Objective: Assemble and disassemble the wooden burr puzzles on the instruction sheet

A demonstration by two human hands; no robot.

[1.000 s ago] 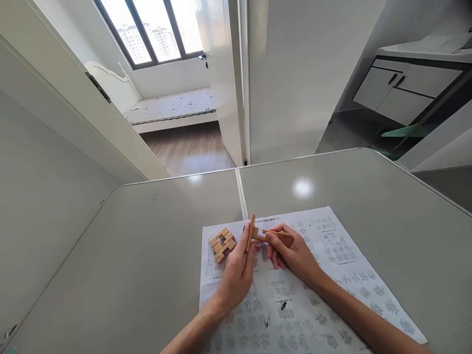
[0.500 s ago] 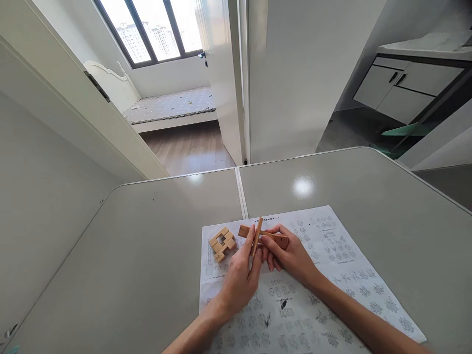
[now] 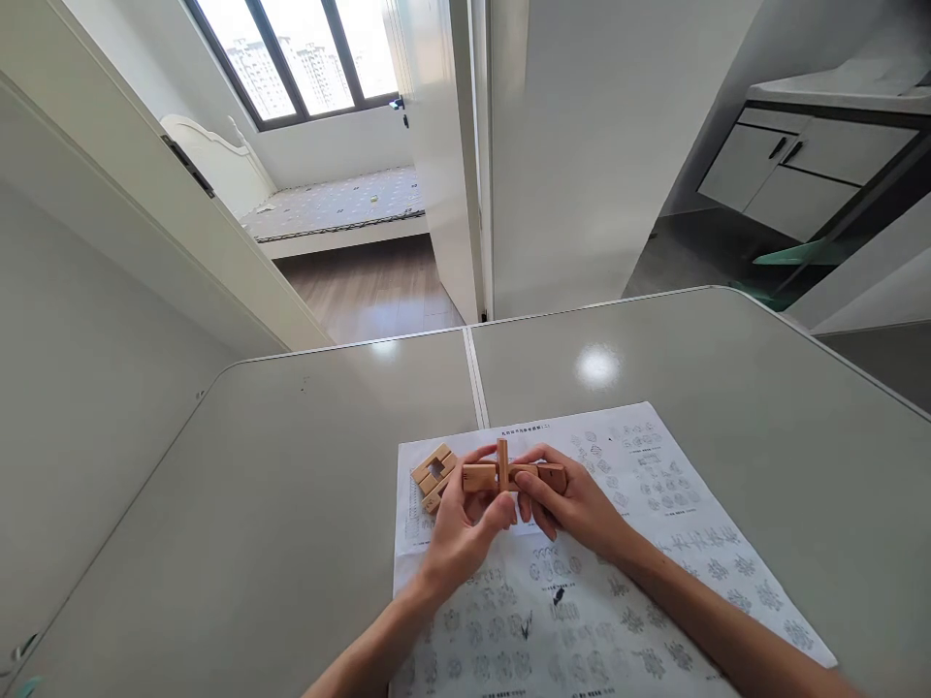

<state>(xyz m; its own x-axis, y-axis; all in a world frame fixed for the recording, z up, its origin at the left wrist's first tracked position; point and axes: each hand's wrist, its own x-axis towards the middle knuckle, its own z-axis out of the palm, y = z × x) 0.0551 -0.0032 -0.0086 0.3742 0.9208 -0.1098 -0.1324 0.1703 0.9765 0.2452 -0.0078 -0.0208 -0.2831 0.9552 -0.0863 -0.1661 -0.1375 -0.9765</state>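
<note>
Between my hands is a cross of wooden puzzle pieces. One notched wooden puzzle bar (image 3: 478,477) lies level, its right part in my right hand (image 3: 571,496), thumb on its near face and fingers curled below. A thin wooden puzzle stick (image 3: 502,463) stands upright across its middle. My left hand (image 3: 464,528) is closed around the upright stick, thumb at its lower end and forefinger behind. Whether the two pieces interlock I cannot tell. Just left of my left hand, partly covered by it, lies a cluster of joined wooden blocks (image 3: 434,465) with a square hole.
Under my hands a large printed instruction sheet (image 3: 640,543) with many small diagrams lies on the grey table (image 3: 305,485). A white strip (image 3: 474,373) divides the tabletop. Beyond the far edge are an open door (image 3: 436,145) and a bed (image 3: 349,204).
The level bar has turned from slanting to nearly horizontal, and the stick from tilted to upright. My left hand has shifted left, its thumb now at the stick's lower end.
</note>
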